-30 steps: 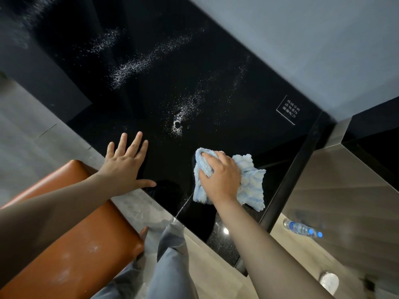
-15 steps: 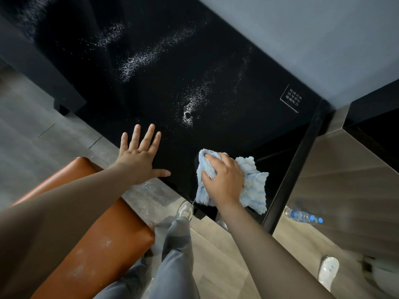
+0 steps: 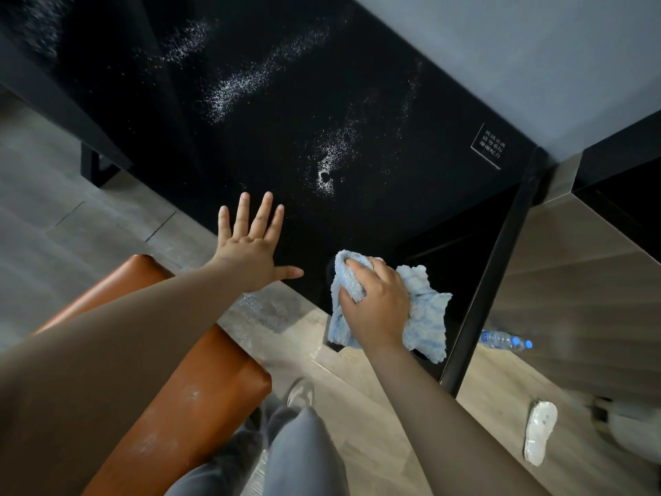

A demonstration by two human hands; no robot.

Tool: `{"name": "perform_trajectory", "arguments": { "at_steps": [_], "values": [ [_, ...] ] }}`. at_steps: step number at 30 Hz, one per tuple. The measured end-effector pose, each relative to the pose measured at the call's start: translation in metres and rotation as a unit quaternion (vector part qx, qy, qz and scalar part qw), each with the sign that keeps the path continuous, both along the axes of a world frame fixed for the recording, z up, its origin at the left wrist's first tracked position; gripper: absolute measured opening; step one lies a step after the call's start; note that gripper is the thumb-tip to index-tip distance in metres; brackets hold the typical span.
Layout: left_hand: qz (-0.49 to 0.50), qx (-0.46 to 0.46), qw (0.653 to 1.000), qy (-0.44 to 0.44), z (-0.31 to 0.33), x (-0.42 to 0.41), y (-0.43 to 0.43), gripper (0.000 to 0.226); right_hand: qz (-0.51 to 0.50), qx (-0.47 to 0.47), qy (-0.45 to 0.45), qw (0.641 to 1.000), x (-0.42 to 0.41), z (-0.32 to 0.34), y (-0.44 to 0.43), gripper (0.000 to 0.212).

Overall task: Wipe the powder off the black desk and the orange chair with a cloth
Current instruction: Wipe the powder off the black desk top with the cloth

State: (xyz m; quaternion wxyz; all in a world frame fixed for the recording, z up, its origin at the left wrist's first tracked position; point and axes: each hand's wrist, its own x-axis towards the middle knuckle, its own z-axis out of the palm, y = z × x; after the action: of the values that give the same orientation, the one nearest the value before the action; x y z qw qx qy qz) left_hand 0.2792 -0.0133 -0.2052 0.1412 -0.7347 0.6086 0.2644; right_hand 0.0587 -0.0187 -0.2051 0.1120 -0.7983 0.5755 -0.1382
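Right hand (image 3: pixel 375 309) grips cloth (image 3: pixel 427 313), fingers curled round it; nearest powder clump (image 3: pixel 327 173) on black desk (image 3: pixel 411 216) lies ahead of fingers, slightly left. Left hand (image 3: pixel 250 248) flat, fingers spread, nearer to clump.

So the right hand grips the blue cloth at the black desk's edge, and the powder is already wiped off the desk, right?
Not quite. In the head view the right hand grips the blue cloth at the edge of the black desk, but streaks of white powder lie across it.
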Motion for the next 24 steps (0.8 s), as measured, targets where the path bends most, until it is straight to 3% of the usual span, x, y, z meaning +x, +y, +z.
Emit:
{"name": "perform_trajectory", "arguments": {
  "at_steps": [15, 24],
  "values": [
    [-0.002, 0.008, 1.000, -0.004, 0.003, -0.001, 0.000, 0.111, 0.026, 0.040, 0.030, 0.998, -0.002, 0.005, 0.036, 0.047],
    [0.002, 0.001, 1.000, -0.005, 0.003, -0.002, 0.000, 0.112, 0.032, 0.097, -0.001, 0.995, -0.004, 0.017, 0.056, 0.045]
  ]
}}
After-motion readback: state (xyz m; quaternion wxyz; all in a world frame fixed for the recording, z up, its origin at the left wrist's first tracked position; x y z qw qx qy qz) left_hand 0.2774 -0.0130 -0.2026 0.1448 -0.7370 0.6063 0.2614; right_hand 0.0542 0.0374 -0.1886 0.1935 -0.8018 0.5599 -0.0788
